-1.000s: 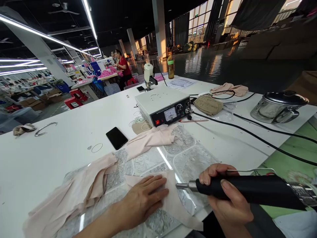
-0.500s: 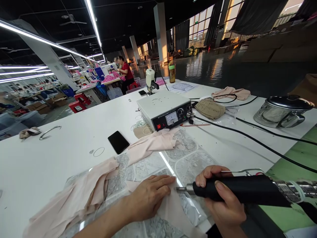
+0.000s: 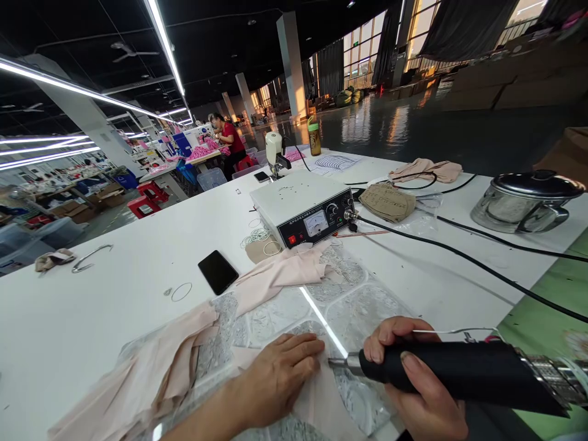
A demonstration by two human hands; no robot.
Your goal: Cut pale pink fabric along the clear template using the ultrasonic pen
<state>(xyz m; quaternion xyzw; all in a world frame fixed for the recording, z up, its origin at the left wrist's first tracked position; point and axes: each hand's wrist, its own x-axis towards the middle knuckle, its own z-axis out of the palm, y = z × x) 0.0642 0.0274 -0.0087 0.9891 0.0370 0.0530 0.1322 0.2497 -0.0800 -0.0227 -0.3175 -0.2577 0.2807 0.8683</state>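
Lying on a clear, patterned sheet (image 3: 358,315), a pale pink fabric piece (image 3: 324,404) spreads partly beneath the person's left hand (image 3: 285,380), whose fingers are released, slightly bent and resting on the cloth. The right hand (image 3: 418,383) has its fingers wrapped around the black grip of a handheld tool (image 3: 463,373); the narrow metal tip points at the fabric's edge, just beside the left fingertips, and whether it touches cannot be told. Left of the hands lies a layered fabric pile (image 3: 151,367); beyond them, a folded fabric strip (image 3: 280,275) reaches toward a control box (image 3: 301,199) with a dial and a red switch. The white surface (image 3: 114,269) extends well past the sheet. It carries a dark phone (image 3: 217,272) near the strip, brown templates (image 3: 388,202) beside the box, a lidded glass pot (image 3: 519,205) at far right and a green-capped bottle (image 3: 315,139) near the far edge. Behind, a co-worker in red (image 3: 232,141) sits at a sewing station, near red stools (image 3: 149,199). Strip lights (image 3: 168,43) cross the dark ceiling; tall windows (image 3: 365,49) cast reflections on the glossy floor (image 3: 418,131).
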